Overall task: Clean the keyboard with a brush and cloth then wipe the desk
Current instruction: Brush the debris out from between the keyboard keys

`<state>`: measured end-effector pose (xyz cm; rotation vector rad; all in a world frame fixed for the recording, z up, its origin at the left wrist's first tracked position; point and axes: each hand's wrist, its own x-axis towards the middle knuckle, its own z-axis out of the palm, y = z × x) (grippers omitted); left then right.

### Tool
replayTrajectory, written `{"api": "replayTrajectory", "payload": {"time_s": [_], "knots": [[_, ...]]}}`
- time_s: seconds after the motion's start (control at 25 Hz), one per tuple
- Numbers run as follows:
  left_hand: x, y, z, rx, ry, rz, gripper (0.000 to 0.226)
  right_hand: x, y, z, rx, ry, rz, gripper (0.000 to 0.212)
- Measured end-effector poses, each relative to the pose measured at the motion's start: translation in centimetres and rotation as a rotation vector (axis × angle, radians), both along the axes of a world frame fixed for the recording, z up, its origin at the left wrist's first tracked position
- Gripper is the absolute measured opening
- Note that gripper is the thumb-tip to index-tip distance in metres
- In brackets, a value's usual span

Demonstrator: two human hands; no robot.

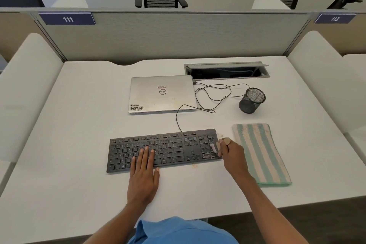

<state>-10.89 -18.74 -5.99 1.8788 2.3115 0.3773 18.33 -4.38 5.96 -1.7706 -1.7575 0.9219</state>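
Blue shirt [178,232] at the bottom edge, both my forearms reaching out over the white table [79,125]. Left hand [143,172] lies flat, fingers straight and resting on the keys at the middle of the keyboard [164,148], palm on the table just in front of it. Right hand [232,156] is curled round the brush [224,141] at the keyboard's right end; the pale wooden handle pokes out above my knuckles and the bristles touch the number pad, where pale dust shows on the keys. Just right of that hand lies the cloth [261,154], folded long, green and cream stripes, flat on the table and apart from the keyboard. A small brownish spot [195,165] sits on the table at the keyboard's front edge. Behind, a closed silver laptop [161,94], with a black cable [213,93] looping from the keyboard's back edge up beside it. Right of the loops, a black mesh cup [252,100] stands upright. Further back, an open hatch [225,70] in the table, then a grey partition [168,37].
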Motion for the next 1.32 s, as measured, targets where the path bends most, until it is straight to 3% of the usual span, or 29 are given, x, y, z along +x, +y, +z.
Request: {"api": "replayTrajectory", "payload": {"time_s": [0.48,0.68,0.92,1.32], "knots": [[0.0,0.0,0.2,-0.004,0.0,0.011,0.068,0.1,0.0,-0.2,-0.009,-0.096,0.099,0.042],[0.0,0.0,0.2,-0.014,0.0,0.011,0.069,-1.9,0.9,0.4,0.028,0.017,0.06,0.038],[0.0,0.0,0.4,-0.014,-0.007,0.014,0.069,-2.0,1.1,0.3,-0.031,-0.071,0.094,0.041],[0.0,0.0,0.4,-0.021,-0.001,0.015,0.069,-2.0,0.5,1.1,-0.018,-0.051,0.089,0.041]]}}
